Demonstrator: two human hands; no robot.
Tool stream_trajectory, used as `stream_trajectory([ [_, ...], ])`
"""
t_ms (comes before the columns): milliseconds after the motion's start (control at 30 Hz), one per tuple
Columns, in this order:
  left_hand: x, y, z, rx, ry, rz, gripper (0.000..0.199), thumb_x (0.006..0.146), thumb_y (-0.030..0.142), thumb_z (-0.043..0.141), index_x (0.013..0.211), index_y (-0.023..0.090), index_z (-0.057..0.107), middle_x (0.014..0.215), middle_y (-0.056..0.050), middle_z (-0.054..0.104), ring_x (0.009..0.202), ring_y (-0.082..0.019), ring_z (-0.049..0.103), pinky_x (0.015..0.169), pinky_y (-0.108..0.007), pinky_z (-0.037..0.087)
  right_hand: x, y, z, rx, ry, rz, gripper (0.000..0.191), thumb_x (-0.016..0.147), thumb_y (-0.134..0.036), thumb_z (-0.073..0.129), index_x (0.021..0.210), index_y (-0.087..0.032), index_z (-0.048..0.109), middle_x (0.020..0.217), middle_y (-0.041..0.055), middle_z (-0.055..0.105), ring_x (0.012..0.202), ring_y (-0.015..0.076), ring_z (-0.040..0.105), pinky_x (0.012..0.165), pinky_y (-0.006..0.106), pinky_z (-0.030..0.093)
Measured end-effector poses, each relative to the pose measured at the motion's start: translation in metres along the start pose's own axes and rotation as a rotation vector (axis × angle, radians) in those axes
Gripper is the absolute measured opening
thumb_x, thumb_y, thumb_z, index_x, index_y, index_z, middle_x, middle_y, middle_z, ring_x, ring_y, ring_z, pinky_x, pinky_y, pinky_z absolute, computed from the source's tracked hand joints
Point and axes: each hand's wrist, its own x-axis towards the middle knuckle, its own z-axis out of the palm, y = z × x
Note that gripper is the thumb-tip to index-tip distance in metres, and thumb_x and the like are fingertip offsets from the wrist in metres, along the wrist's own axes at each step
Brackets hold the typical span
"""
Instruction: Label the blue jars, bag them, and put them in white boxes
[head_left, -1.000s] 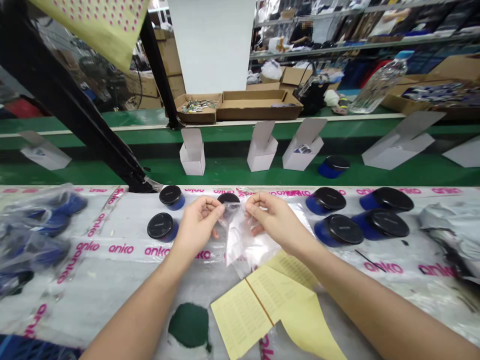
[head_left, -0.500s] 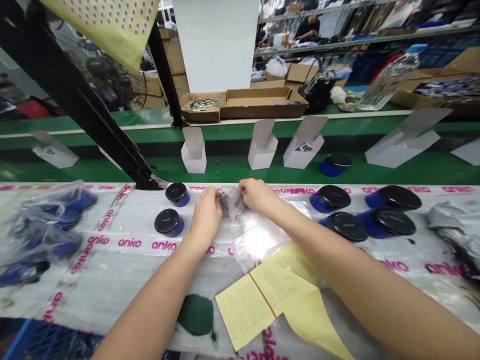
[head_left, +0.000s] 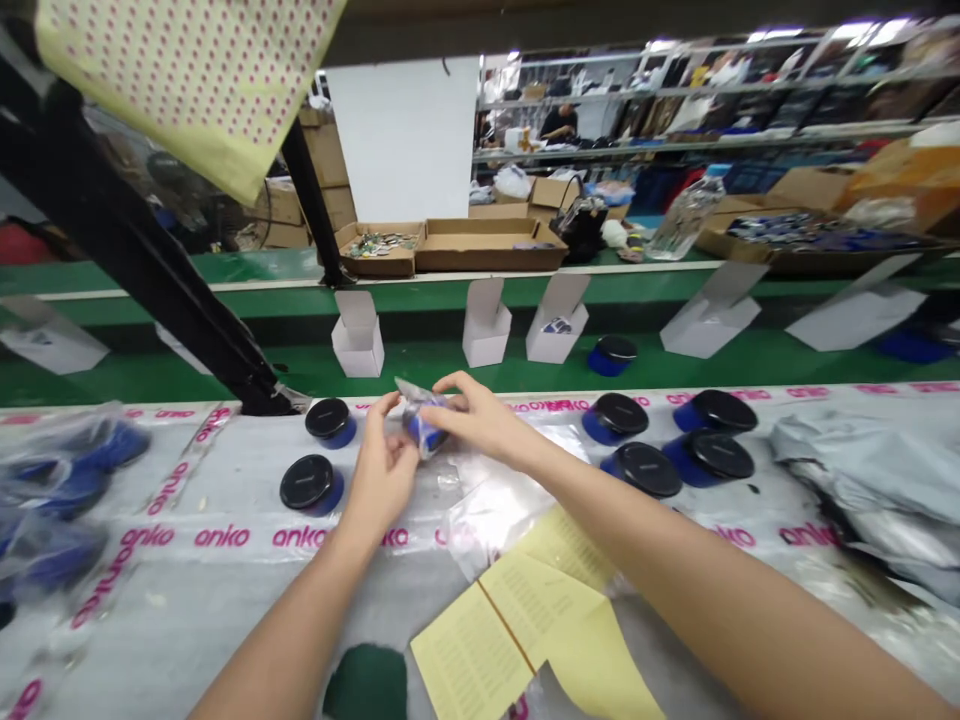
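Between my two hands is a small blue jar [head_left: 426,430] in a clear plastic bag, raised a little over the covered table and tilted. My left hand [head_left: 384,460] holds it from the left side, thumb and fingers curled against the bag. From the right, my right hand [head_left: 480,418] has its fingers closed over the jar and the wrap, hiding part of it. Two blue jars with black lids, a nearer one [head_left: 311,484] and a farther one [head_left: 331,422], stand left of my left hand. Flat clear plastic bags [head_left: 487,500] lie under my right forearm.
Several blue jars [head_left: 709,457] stand to the right, and bagged ones [head_left: 56,490] lie far left. Open white boxes [head_left: 486,335] line the green ledge [head_left: 427,375]. A black post [head_left: 172,260] slants at left. Yellow printed sheets [head_left: 517,620] and a grey plastic pile [head_left: 862,480] are on the table.
The bagged jar has been lifted and tipped, and its blue side now shows. My right hand has moved from the bag's edge onto the jar. The camera view has tilted up and turned right.
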Motion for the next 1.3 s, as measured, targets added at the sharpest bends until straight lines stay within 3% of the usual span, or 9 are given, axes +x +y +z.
stream_trajectory([
  [167,-0.007,0.008,0.000,0.093,0.042,0.039,0.042,0.092,0.038,0.065,0.129,0.022,0.053,0.161,-0.019,0.035,0.076,-0.012,0.070,0.069,-0.030,0.059,0.009,-0.009,-0.002,0.050,-0.002,0.130,0.047,0.092,-0.062,0.057,0.070,-0.021,0.056,0.056,0.0011,0.062,0.044,0.0129,0.053,0.043,0.026,0.045],
  [333,-0.002,0.006,-0.005,0.055,0.056,-0.110,0.021,0.094,0.032,0.059,0.110,0.018,0.061,0.144,-0.016,0.057,0.051,-0.007,0.064,0.051,-0.027,0.053,0.010,-0.014,-0.007,-0.037,-0.029,0.079,0.016,0.086,-0.033,0.069,0.080,-0.019,0.070,0.050,-0.0029,0.057,0.047,0.0147,0.055,0.049,0.027,0.045],
  [467,-0.001,0.009,-0.009,-0.015,0.119,-0.072,0.013,0.095,0.027,0.054,0.091,0.017,0.063,0.147,-0.013,0.055,0.050,-0.005,0.062,0.046,-0.023,0.049,0.012,-0.021,-0.016,-0.203,0.025,-0.022,0.014,0.082,-0.030,0.070,0.089,-0.019,0.076,0.083,0.0087,0.075,0.078,0.0261,0.069,0.077,0.041,0.054],
  [600,0.000,0.017,-0.008,-0.259,0.193,-0.071,0.008,0.095,0.022,0.054,0.100,0.019,0.058,0.148,-0.013,0.052,0.055,-0.004,0.064,0.049,-0.022,0.051,0.013,-0.023,-0.013,-0.481,-0.136,-0.252,0.068,0.069,-0.042,0.086,0.132,-0.025,0.066,0.136,0.0151,0.064,0.113,0.0337,0.067,0.092,0.046,0.053],
  [667,-0.001,0.022,-0.009,-0.310,0.249,0.010,0.011,0.095,0.019,0.054,0.106,0.019,0.057,0.152,-0.014,0.046,0.064,-0.005,0.067,0.056,-0.022,0.056,0.020,-0.026,-0.008,-0.652,-0.290,-0.324,0.064,0.073,-0.035,0.085,0.133,-0.024,0.065,0.122,0.0135,0.070,0.103,0.0301,0.071,0.084,0.040,0.056],
  [767,-0.006,0.027,-0.012,-0.148,0.349,0.296,0.019,0.095,0.012,0.053,0.112,0.020,0.059,0.147,-0.015,0.049,0.094,-0.014,0.071,0.072,-0.025,0.060,0.045,-0.046,-0.007,-0.764,-0.338,-0.330,0.030,0.083,-0.027,0.074,0.112,-0.021,0.074,0.094,0.0083,0.075,0.083,0.0245,0.072,0.072,0.033,0.054],
  [933,-0.010,0.031,-0.018,0.087,0.365,0.749,0.024,0.089,0.001,0.051,0.104,0.017,0.061,0.116,-0.012,0.063,0.100,-0.019,0.070,0.069,-0.025,0.061,0.101,-0.095,-0.003,-0.870,-0.268,-0.326,0.018,0.083,-0.021,0.067,0.099,-0.018,0.075,0.103,0.0112,0.075,0.090,0.0255,0.069,0.075,0.031,0.049],
  [1100,-0.008,0.035,-0.026,0.089,0.392,0.754,0.024,0.087,0.000,0.053,0.104,0.016,0.061,0.117,-0.013,0.063,0.072,-0.011,0.069,0.070,-0.027,0.063,0.118,-0.091,0.015,-0.995,-0.421,-0.261,0.017,0.076,-0.008,0.064,0.067,-0.020,0.071,0.076,0.0064,0.073,0.073,0.0219,0.068,0.065,0.028,0.047],
  [1300,-0.021,0.046,-0.018,0.088,0.234,0.757,0.022,0.086,0.002,0.054,0.103,0.013,0.063,0.119,-0.015,0.068,0.073,-0.012,0.071,0.069,-0.024,0.062,0.118,-0.061,0.027,-1.012,-0.421,-0.270,0.023,0.083,-0.039,0.071,0.076,-0.018,0.068,0.118,0.0188,0.069,0.108,0.0331,0.066,0.086,0.035,0.050],
])
